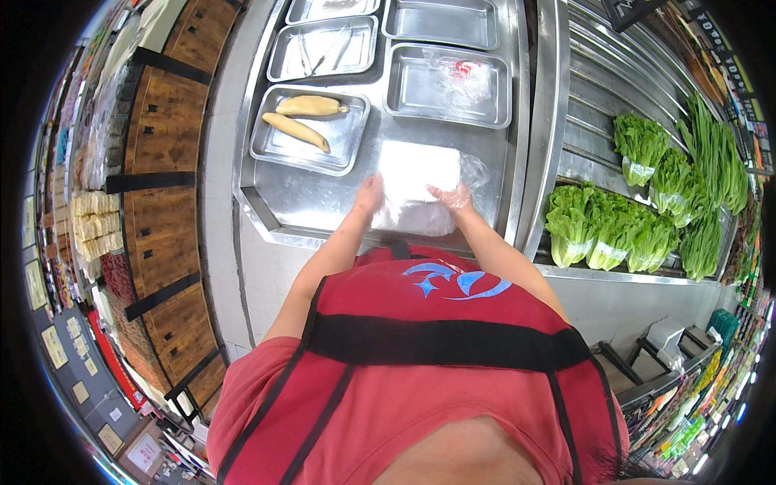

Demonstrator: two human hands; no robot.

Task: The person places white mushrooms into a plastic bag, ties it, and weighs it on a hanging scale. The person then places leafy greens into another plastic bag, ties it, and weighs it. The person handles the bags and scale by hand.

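A white, flat-topped package [420,170], partly wrapped in clear plastic film, is between my hands at the near end of a stainless-steel counter [297,197]. What the wrapping contains is not clear. Against the package's left side rests my left hand [368,195], its fingers partly hidden by the edge. On the right, my right hand [453,199] grips the side, its thumb over the top near the corner; thin clear plastic, seemingly a glove, covers it. Loose clear film [474,170] bulges out beside that hand.
Left of the package, a steel tray [267,145] holds two long yellowish food pieces [310,105]. Farther back, one tray [276,63] contains tongs [321,54]. A tray [400,91] at right holds crumpled plastic [467,79]. Bundled lettuce [570,227] fills part of the slatted rack [597,130].
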